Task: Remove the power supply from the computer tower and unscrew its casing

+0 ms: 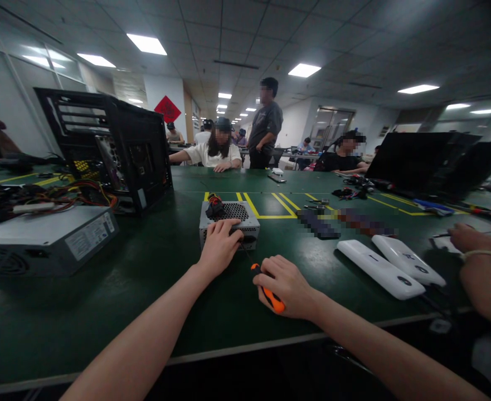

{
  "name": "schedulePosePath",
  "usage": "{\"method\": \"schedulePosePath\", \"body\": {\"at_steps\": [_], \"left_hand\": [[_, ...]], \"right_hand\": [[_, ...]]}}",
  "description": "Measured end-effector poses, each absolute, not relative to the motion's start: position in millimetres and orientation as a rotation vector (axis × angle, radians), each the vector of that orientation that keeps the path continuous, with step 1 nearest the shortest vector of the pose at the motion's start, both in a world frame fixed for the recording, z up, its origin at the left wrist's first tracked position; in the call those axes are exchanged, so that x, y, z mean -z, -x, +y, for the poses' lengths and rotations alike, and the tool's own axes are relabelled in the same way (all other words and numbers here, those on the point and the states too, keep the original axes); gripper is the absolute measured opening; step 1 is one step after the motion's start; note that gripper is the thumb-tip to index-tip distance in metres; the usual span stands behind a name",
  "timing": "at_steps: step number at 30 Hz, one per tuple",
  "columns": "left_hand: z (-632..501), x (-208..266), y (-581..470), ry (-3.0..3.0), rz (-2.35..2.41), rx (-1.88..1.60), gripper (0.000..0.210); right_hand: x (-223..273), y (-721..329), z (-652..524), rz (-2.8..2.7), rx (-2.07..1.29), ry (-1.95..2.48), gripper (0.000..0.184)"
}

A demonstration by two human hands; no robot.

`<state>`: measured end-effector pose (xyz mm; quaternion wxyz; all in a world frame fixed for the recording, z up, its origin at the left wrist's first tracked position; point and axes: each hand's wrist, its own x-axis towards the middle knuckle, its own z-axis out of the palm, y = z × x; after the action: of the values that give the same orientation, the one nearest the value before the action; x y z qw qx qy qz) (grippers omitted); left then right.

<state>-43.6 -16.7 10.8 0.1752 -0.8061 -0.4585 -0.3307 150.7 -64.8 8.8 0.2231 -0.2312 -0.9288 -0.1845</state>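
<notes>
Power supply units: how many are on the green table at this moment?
2. A small one lies at the centre under the left hand, while the right hand holds an orange screwdriver to it. A larger one lies at far left. Others may be hidden behind the computer case.

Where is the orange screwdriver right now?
In the head view, the orange screwdriver is in the right hand, low on the green table, just in front of the small grey power supply box.
</notes>
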Motion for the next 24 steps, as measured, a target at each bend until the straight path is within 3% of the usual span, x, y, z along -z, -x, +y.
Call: {"method": "schedulePosePath", "body": {"at_steps": [7, 18, 24], "left_hand": [[-16.9, -9.8, 41.9, 2.256, -1.314, 0.894, 0.024], [-16.0, -9.3, 43.6, 2.270, -1.296, 0.921, 0.020], [-15.8, -12.8, 46.3, 2.281, -1.308, 0.864, 0.020]], "right_hand": [[-0.9, -148.3, -62.9, -2.499, 0.453, 0.598, 0.014], [-4.4, -146.9, -62.8, -2.516, 0.590, 0.621, 0.014], [-10.2, -141.8, -51.1, -2.551, 0.736, 0.427, 0.014]]}}
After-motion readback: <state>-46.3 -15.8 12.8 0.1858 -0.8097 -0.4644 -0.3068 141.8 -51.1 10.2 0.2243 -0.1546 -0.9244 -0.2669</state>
